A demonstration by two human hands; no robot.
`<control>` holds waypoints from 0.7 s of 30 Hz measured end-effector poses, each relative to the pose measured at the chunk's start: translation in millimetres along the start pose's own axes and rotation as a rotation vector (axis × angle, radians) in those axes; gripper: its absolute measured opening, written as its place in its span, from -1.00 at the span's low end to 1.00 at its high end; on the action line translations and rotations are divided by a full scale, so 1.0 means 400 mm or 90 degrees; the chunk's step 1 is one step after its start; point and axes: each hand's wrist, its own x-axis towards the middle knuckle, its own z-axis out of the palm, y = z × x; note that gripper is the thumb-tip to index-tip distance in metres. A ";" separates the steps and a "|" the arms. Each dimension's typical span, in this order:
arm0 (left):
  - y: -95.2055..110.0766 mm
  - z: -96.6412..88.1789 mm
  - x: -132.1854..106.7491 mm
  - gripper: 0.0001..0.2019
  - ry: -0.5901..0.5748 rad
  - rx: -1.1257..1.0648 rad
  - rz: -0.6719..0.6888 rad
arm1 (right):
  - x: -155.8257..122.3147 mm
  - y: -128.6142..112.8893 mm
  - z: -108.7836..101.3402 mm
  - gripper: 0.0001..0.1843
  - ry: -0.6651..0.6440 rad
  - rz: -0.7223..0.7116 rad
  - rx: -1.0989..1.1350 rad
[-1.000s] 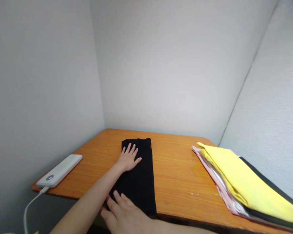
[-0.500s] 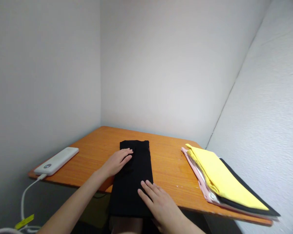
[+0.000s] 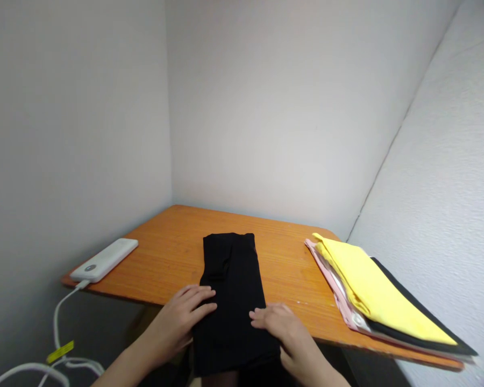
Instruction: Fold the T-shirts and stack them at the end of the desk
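A long folded black cloth [image 3: 232, 290] lies across the middle of the orange wooden table [image 3: 282, 269] and hangs over its near edge. My left hand [image 3: 179, 320] rests on the cloth's left side at the table's front edge, fingers stretched out and lying together. At the same edge my right hand [image 3: 284, 330] lies on the cloth's right side, fingers curled a little over its border. Both hands sit flat on the fabric, one on each side of it.
A white power bank [image 3: 105, 259] lies at the table's left edge, its white cable [image 3: 58, 328] hanging down with a yellow tag. A stack of folded clothes, yellow [image 3: 371, 290] on top over black and pink, sits at the right. Walls close in on three sides.
My left hand slid back from the far part of the cloth to the near edge. My right hand moved from the cloth's middle to its right border. The view shifted slightly.
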 end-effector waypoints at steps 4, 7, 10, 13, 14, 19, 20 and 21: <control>0.047 -0.034 0.050 -0.87 0.140 -0.114 -0.139 | 0.040 0.013 -0.021 -0.75 0.177 0.126 0.169; 0.032 -0.036 0.118 -0.76 0.219 -0.098 -0.310 | 0.125 0.056 -0.041 -0.65 0.258 0.222 0.164; -0.016 -0.016 0.171 -0.73 0.199 -0.004 -0.459 | 0.204 0.107 -0.042 -0.57 0.230 0.341 -0.031; -0.061 0.005 0.199 -0.63 0.150 0.017 -0.533 | 0.237 0.133 -0.010 -0.45 0.142 0.474 -0.285; -0.071 0.011 0.206 -0.58 0.136 0.004 -0.543 | 0.240 0.135 0.004 -0.41 0.118 0.494 -0.330; -0.098 0.050 0.237 -0.41 0.079 0.003 -0.541 | 0.243 0.120 0.052 -0.37 0.089 0.526 -0.368; -0.101 0.060 0.240 -0.39 0.065 0.018 -0.538 | 0.245 0.117 0.054 -0.37 0.085 0.533 -0.362; -0.104 0.071 0.241 -0.38 0.052 0.032 -0.537 | 0.247 0.116 0.053 -0.36 0.077 0.541 -0.354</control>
